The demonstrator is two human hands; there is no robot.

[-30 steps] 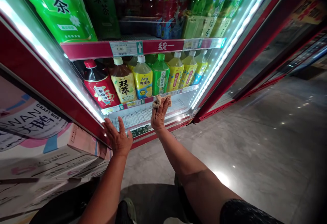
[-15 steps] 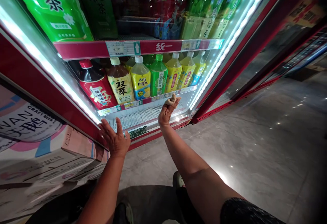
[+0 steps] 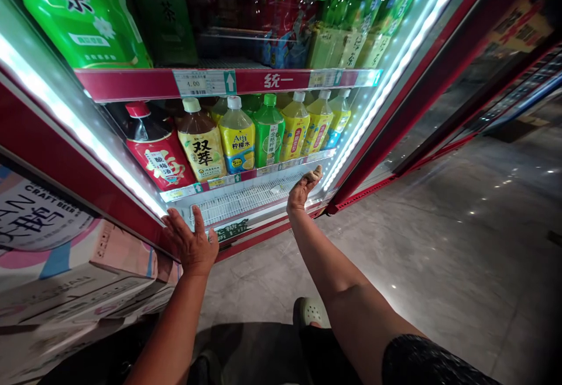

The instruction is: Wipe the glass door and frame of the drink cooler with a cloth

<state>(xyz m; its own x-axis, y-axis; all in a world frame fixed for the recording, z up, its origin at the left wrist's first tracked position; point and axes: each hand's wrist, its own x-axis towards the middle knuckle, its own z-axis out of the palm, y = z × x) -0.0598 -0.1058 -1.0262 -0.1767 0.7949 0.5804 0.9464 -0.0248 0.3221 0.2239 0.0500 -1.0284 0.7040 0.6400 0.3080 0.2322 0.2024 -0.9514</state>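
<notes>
My left hand [image 3: 193, 241] has its fingers spread at the lower left frame of a lit drinks fridge [image 3: 144, 230], holding nothing; whether it touches the frame I cannot tell. At the lower right of the fridge, my right hand [image 3: 302, 192] is closed around a crumpled beige cloth [image 3: 313, 175], mostly hidden by the fingers. Just above both hands, a shelf bears a red-capped dark drink bottle [image 3: 158, 151], a brown drink bottle [image 3: 202, 145], a lemon drink bottle [image 3: 237, 136], a green bottle [image 3: 268, 133] and several yellow ones. A wire rack [image 3: 246, 198] lies below them.
Large green tea bottles [image 3: 83, 22] stand on the upper shelf behind a red price strip [image 3: 254, 81]. Printed cartons [image 3: 74, 279] are stacked at the left. Grey tiled floor [image 3: 430, 244] stretches right, beside another red-framed fridge [image 3: 421, 116]. My clog [image 3: 311, 313] is below.
My right hand has moved right with the cloth, along the lower edge of the fridge. My left hand stays spread at the frame. The view has shifted slightly.
</notes>
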